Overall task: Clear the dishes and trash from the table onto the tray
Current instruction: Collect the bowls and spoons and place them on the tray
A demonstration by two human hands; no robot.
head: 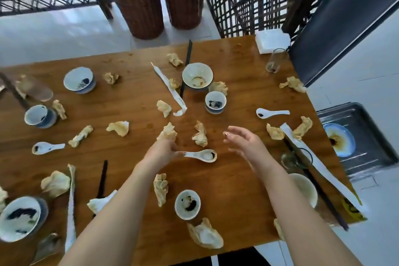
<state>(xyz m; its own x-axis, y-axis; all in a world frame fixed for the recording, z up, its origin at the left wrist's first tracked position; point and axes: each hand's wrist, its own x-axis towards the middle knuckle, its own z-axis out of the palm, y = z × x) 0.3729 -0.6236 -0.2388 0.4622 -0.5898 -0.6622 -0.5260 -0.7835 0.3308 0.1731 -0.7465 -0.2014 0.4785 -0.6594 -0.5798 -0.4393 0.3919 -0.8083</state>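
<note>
Wooden table (233, 179), littered with bowls, spoons and crumpled napkins. A metal tray (369, 164) sits lower, off the table's right edge, holding one plate. Mid-table, the left hand (164, 147) pinches a napkin (168, 133). The right hand (244, 140) hovers empty, fingers spread. Best to gather neighbouring napkins first, then carry them right, lifting above the glass (295, 157) near that edge.

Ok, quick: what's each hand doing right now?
Left hand: fingers grip a crumpled napkin.
Right hand: open, fingers spread above the table, holding nothing.
</note>
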